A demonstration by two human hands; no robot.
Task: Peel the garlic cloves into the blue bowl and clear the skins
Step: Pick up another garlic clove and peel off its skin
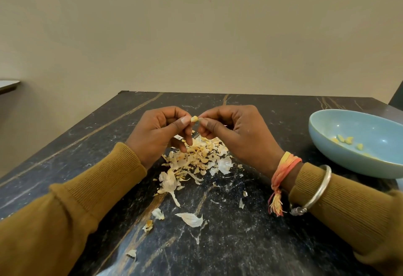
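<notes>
A small yellowish garlic clove (194, 119) is held above the table between both hands. My left hand (159, 133) pinches it with thumb and forefinger from the left. My right hand (236, 133) pinches its other end from the right, fingers curled. Below the hands lies a heap of papery garlic skins (197, 158) on the dark marble table (229, 243). The blue bowl (357, 162) stands at the right, with several peeled cloves (345, 140) inside.
Loose skin flakes (190, 219) are scattered toward the near edge of the table. A beige wall rises right behind the table's far edge. A pale ledge (8, 84) shows at the far left. The bowl reaches past the frame's right edge.
</notes>
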